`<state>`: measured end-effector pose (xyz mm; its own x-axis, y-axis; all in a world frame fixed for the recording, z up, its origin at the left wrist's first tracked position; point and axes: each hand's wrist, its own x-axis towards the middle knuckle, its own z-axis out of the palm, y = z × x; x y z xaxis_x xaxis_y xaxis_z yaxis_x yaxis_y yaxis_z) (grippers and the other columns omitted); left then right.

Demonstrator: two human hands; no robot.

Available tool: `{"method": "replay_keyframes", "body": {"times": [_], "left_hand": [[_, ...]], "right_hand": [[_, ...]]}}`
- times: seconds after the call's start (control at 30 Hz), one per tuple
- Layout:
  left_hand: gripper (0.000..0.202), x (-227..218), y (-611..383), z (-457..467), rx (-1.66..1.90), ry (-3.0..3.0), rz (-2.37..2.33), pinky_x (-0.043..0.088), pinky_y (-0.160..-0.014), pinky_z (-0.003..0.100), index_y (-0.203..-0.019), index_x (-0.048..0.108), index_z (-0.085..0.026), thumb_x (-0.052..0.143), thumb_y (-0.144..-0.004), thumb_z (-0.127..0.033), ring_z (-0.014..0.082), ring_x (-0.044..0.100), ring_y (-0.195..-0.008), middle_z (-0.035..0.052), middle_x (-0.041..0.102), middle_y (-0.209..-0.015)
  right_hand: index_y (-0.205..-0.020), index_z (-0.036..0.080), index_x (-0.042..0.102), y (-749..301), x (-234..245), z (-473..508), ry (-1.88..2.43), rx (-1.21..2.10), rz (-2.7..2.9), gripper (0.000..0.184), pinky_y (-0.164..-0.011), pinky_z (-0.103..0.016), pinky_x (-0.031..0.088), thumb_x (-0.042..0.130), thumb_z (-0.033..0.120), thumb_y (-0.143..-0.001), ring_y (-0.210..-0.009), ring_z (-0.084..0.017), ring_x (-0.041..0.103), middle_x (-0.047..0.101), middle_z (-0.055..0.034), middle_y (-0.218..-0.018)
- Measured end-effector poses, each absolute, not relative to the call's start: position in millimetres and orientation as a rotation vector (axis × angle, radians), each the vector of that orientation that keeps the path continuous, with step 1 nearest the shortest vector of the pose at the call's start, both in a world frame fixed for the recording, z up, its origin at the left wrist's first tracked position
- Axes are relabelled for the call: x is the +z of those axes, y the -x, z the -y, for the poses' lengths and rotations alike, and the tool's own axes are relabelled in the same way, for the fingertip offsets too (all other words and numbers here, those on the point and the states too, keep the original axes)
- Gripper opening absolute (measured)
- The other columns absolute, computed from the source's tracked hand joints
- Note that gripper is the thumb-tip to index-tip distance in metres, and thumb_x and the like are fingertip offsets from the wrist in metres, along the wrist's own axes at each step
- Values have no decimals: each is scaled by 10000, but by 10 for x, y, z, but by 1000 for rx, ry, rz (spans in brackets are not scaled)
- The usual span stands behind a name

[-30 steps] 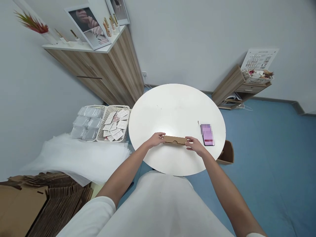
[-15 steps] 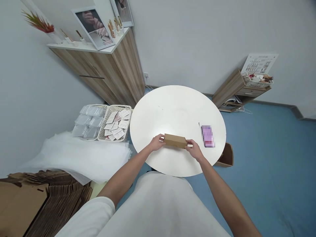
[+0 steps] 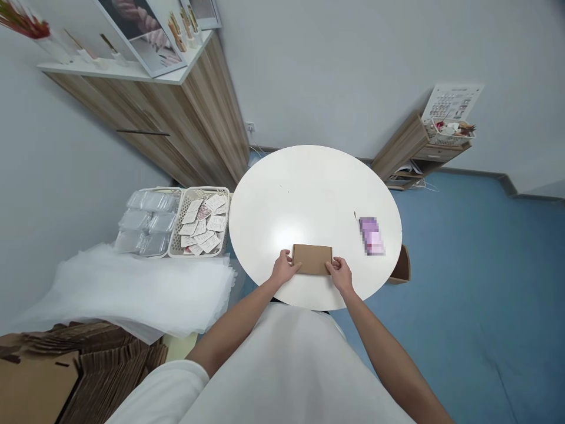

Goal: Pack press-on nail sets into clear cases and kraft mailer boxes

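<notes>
A small brown cardboard box (image 3: 311, 258) lies flat on the near part of the round white table (image 3: 309, 200). My left hand (image 3: 285, 270) grips its left near corner with curled fingers. My right hand (image 3: 339, 274) grips its right near corner the same way. A phone with a purple screen (image 3: 371, 236) lies on the table to the right of the box, apart from both hands.
Left of the table stand a basket of printed cards (image 3: 203, 227) and a basket of clear packets (image 3: 148, 221). White foam sheets (image 3: 132, 288) and flat cardboard blanks (image 3: 66, 377) lie nearer left. A wooden cabinet (image 3: 176, 112) stands behind; a brown bin (image 3: 401, 268) sits under the table's right edge.
The box has been turned from standing on its long edge to lying flat with its broad face up. Both hands have shifted from its ends to its near corners.
</notes>
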<state>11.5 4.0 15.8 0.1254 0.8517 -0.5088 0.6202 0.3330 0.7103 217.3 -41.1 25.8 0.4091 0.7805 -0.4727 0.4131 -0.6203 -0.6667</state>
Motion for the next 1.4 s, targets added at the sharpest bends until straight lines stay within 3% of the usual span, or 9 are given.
{"method": "replay_keyframes", "body": {"times": [0.13,0.33,0.47,0.87,1.0,1.07,1.2,1.4], "left_hand": [[633,145,-80,-54,155,-1484,-1579,390,-730,294,-1167,329,-164,546,-683,-510,221,540,-909,92,542,-963],[559,113,-62,-112,192,-1495,-1468,401,-687,278,-1203,317,-217,537,-726,-409,182,570,-801,53,542,-928],[573,109,-75,-174,137,-1488,-1457,398,-661,270,-1204,317,-228,561,-712,-393,173,574,-767,46,544,-927],[593,146,-115,-130,118,-1612,-1570,390,-616,263,-1245,310,-226,512,-719,-411,190,555,-786,50,567,-908],[597,214,-263,-6,216,-1608,-1605,414,-624,274,-1256,306,-216,504,-724,-400,152,546,-671,39,549,-872],[594,280,-444,97,281,-1602,-1592,426,-618,276,-1256,307,-222,487,-734,-440,137,533,-643,29,539,-849],[588,423,-1033,283,414,-1651,-1580,444,-634,284,-1240,347,-210,483,-734,-475,157,519,-756,59,517,-915],[616,660,-2062,300,390,-1783,-1356,463,-608,286,-1270,323,-221,499,-733,-468,175,500,-811,74,480,-965]], "right_hand": [[-1134,220,406,-2159,256,408,2402,1067,1113,488,-686,-287,422,412,489,-727,-844,-182,568,577,-52,-960],[-1077,264,374,-2060,233,440,2331,1248,945,372,-522,-266,436,404,427,-744,-551,-113,561,551,-35,-983],[-1050,269,355,-2034,191,442,2285,1279,801,355,-462,-252,436,435,402,-731,-476,-90,531,536,-31,-989],[-1081,218,369,-2077,70,503,2013,1286,861,386,-546,-271,467,459,326,-721,-589,-122,568,527,-53,-978],[-1081,206,377,-2308,86,587,1856,1331,993,419,-577,-273,460,498,280,-687,-630,-118,555,527,-49,-969],[-1084,210,382,-2538,156,686,1801,1328,1059,433,-591,-281,453,511,276,-676,-608,-110,546,532,-41,-964],[-1054,231,414,-3158,351,965,1796,1274,1131,391,-575,-287,431,501,318,-682,-516,-90,510,540,-11,-930],[-985,190,451,-4009,543,1273,1899,989,962,349,-517,-265,405,497,370,-690,-503,-92,472,548,-38,-906]]}}
